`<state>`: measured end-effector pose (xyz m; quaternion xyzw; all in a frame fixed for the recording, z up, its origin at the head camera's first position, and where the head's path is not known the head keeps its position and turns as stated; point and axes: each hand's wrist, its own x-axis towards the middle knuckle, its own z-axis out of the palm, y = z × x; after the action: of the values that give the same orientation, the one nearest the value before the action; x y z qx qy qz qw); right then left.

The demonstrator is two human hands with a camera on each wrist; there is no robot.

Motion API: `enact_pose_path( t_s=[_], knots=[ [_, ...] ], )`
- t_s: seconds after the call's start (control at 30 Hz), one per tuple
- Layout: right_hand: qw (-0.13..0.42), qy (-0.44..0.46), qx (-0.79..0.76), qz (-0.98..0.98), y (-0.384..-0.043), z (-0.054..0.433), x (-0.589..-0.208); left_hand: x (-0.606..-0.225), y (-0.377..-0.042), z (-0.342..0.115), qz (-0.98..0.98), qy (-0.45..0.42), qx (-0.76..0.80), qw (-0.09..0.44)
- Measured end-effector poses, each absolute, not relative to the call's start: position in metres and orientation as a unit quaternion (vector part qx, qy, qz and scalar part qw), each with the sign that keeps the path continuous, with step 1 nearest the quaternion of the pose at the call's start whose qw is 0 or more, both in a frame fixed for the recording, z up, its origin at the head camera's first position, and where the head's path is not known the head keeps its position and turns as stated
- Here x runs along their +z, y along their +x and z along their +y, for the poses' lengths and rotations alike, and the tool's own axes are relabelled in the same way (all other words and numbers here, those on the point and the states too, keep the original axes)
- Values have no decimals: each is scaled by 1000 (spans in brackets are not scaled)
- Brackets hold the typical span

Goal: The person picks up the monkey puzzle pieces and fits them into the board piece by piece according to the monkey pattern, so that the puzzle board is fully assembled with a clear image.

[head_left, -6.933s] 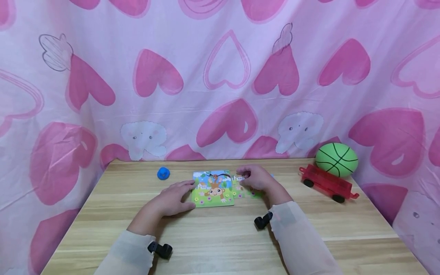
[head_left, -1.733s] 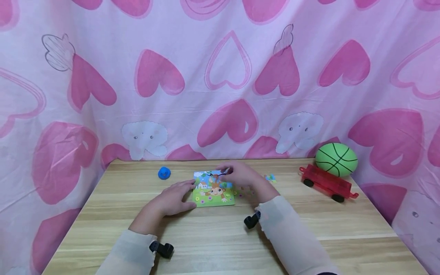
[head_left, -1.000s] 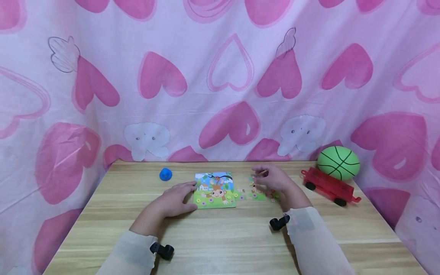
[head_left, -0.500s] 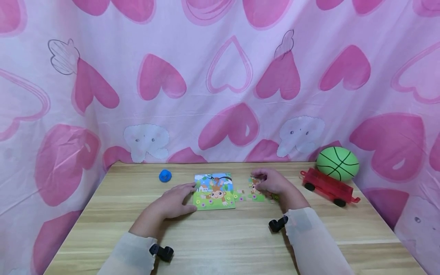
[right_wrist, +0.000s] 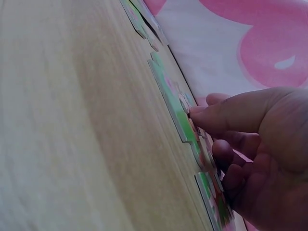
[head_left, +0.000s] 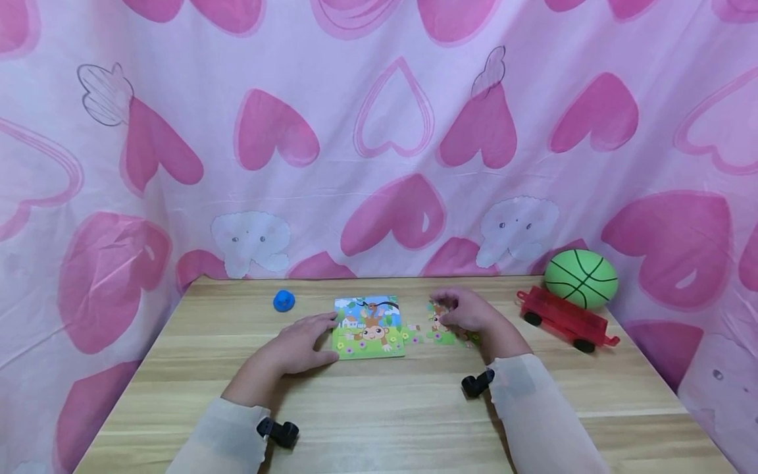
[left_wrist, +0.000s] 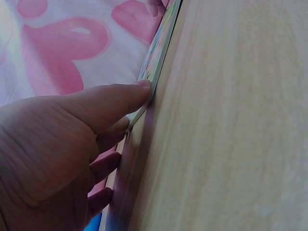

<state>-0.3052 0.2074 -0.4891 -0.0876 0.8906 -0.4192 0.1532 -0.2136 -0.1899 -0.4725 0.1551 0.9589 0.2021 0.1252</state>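
Note:
A square monkey jigsaw puzzle (head_left: 370,332) lies on the table, its picture facing up. My left hand (head_left: 304,343) rests at its left edge with the fingers spread. In the left wrist view, the thumb (left_wrist: 130,96) touches the puzzle near a corner. To the right, my right hand (head_left: 468,311) is among loose pieces, thumb and fingers bent at a puzzle piece (head_left: 441,332) showing a monkey. The right wrist view shows the thumb (right_wrist: 207,118) against that green-edged piece (right_wrist: 168,96), with the other fingers curled behind it. My hand partly hides the pieces.
Another loose piece (head_left: 413,332) lies right beside the puzzle, and one more (head_left: 472,339) sits under the right wrist. A blue toy (head_left: 283,301) stands at the back left. At the back right are a red toy wagon (head_left: 565,319) and a green ball (head_left: 581,279). A pink curtain (head_left: 379,217) hangs behind.
My right hand was over the top right of the puzzle 1.7 seconds ago. It has moved right to the loose pieces and stayed there. My left hand has kept its place.

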Motion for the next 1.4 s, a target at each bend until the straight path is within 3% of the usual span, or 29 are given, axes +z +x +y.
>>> enact_pose_path(
  t_s=[0.27,0.53,1.4],
  knots=[
    [116,-89,-392,909,-307,204,-489,-472,-215,-191,959,156,200,127],
    [111,-79,-396,908,-307,207,-489,-475,-215,-191,959,157,201,124],
    [136,-54,-395,907,-306,206,-486,-469,-211,-189,958,152,207,126]
  ],
)
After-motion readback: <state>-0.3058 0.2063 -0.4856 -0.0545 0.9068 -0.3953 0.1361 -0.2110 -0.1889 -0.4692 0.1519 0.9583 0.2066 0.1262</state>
